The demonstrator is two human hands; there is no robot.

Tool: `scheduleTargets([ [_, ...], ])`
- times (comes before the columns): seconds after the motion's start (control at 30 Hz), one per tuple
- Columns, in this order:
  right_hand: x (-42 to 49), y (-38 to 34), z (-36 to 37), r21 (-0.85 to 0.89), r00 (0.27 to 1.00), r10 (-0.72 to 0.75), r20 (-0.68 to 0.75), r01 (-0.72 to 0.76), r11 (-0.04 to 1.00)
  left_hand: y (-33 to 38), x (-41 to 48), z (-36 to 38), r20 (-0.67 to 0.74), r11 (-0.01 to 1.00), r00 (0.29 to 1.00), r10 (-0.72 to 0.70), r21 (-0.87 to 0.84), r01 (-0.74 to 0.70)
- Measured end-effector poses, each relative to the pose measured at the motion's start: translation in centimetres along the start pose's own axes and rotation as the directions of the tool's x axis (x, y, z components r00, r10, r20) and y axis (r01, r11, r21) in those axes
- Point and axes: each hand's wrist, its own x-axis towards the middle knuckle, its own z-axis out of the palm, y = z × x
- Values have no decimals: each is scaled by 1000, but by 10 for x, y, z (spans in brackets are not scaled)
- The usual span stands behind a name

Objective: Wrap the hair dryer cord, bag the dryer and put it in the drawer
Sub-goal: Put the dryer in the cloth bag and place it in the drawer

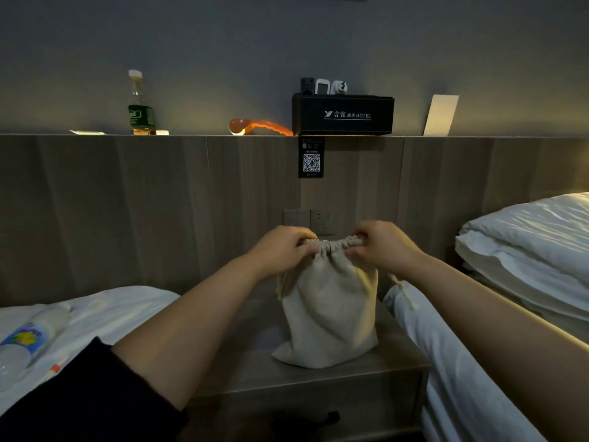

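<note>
- one bag (328,307) standing on the nightstand (318,378), near its right edge
- two hands: left hand (280,253) and right hand (382,247) both pinching its gathered top
- two beds flank it, narrow gap

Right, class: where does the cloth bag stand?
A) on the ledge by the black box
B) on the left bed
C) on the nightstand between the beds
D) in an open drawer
C: the cloth bag sits upright on the nightstand top, with the left hand and right hand pinching its gathered mouth.
</note>
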Motion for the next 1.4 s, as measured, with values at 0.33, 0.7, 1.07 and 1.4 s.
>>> scheduleTargets([
  [0.33,-8,27,-12,300,990,125,68,-139,944,-12,-1,-1,-114,980,989,-98,-184,76],
  [0.7,-15,45,-9,372,875,398,-273,-286,883,-21,-11,1,-204,866,929,-309,-465,186],
  [1.07,-31,19,38,579,975,83,204,-189,793,-19,-17,29,158,450,852,-500,-793,411],
  [1.4,-19,21,65,539,876,481,30,-419,730,-14,-26,67,-283,899,888,-364,-355,255],
])
